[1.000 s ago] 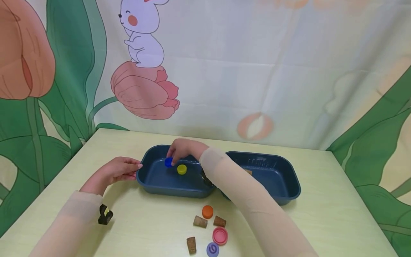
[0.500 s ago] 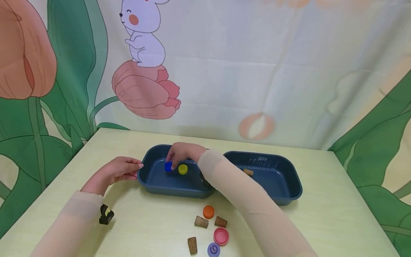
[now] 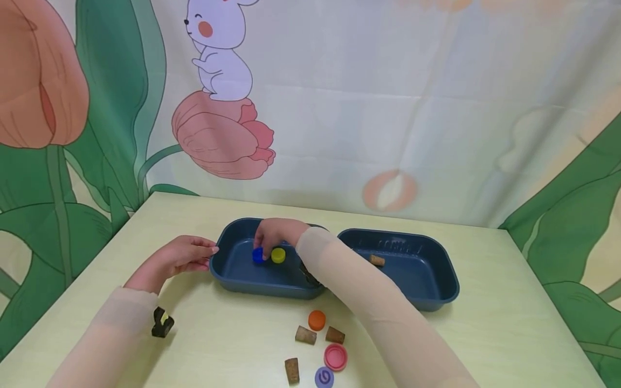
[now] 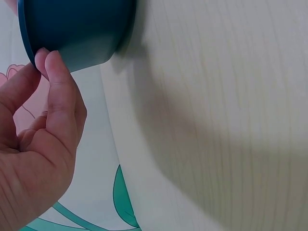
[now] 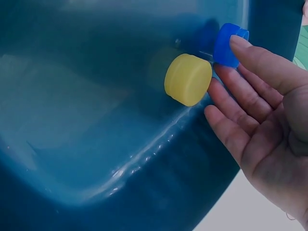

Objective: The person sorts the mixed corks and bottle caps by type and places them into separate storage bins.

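My right hand (image 3: 276, 233) reaches down into the left dark-blue tray (image 3: 267, 288) and holds a blue bottle cap (image 3: 258, 255) close over its floor. In the right wrist view, the thumb lies on one side of the blue cap (image 5: 225, 45) and the fingers on the other. Right beside it stands a yellow bottle cap (image 5: 187, 79), near the fingertips. At the tray's left end, my left hand (image 3: 181, 253) pinches the rim. The left wrist view has the thumb and a finger (image 4: 57, 67) meeting at that rim.
A second dark-blue tray (image 3: 422, 302) stands to the right with a cork (image 3: 377, 261) inside. On the table in front lie an orange cap (image 3: 317, 320), several more corks (image 3: 305, 335), a pink lid (image 3: 335, 357) and a purple disc (image 3: 324, 377). A printed curtain (image 3: 339, 118) hangs behind.
My right hand has lowered the blue cap toward the tray floor, near the yellow cap. My left hand keeps its hold on the rim. The view has shifted slightly.
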Demonstrator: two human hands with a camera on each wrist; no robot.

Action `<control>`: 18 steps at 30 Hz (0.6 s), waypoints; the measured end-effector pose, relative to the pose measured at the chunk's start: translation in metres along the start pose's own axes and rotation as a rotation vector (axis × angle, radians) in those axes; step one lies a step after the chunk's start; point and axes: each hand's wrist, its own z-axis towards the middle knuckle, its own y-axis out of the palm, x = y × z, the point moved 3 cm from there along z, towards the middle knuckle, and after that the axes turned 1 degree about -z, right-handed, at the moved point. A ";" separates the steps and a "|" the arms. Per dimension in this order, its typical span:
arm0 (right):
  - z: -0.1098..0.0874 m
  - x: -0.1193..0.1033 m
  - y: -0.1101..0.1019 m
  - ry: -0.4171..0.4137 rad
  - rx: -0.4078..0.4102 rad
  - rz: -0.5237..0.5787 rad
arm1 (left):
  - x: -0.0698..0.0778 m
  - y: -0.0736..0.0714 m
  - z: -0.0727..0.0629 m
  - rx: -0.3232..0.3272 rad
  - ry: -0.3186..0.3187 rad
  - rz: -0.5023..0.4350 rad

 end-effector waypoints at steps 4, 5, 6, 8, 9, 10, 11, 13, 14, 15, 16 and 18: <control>0.000 -0.001 0.001 -0.012 -0.010 -0.026 | 0.002 0.001 -0.001 -0.001 0.003 0.000; 0.000 -0.002 0.001 -0.015 -0.014 -0.038 | 0.002 0.001 -0.001 -0.001 0.003 0.001; 0.000 -0.003 0.001 -0.017 -0.017 -0.047 | 0.002 0.001 -0.001 0.000 0.003 0.004; 0.000 -0.004 0.001 -0.020 -0.024 -0.072 | 0.003 0.001 -0.002 0.001 0.004 0.007; 0.000 -0.004 0.001 -0.019 -0.029 -0.081 | 0.003 0.001 -0.002 0.002 0.003 0.005; 0.000 -0.005 0.001 -0.015 -0.032 -0.092 | 0.003 0.001 -0.002 0.002 0.003 0.003; 0.000 -0.005 0.001 -0.012 -0.036 -0.102 | 0.003 0.001 -0.002 0.003 0.004 0.002; 0.000 -0.006 0.001 -0.005 -0.042 -0.117 | 0.003 0.001 -0.002 0.003 0.005 0.000; 0.000 -0.006 0.001 -0.001 -0.044 -0.121 | 0.003 0.001 -0.002 0.003 0.005 -0.003; 0.000 -0.007 0.001 0.003 -0.046 -0.121 | 0.003 0.001 -0.002 0.003 0.006 -0.004; 0.000 -0.007 0.001 0.006 -0.046 -0.120 | 0.003 0.001 -0.002 0.003 0.007 -0.004; 0.000 -0.007 0.002 0.006 -0.050 -0.119 | 0.003 0.001 -0.002 0.002 0.007 -0.007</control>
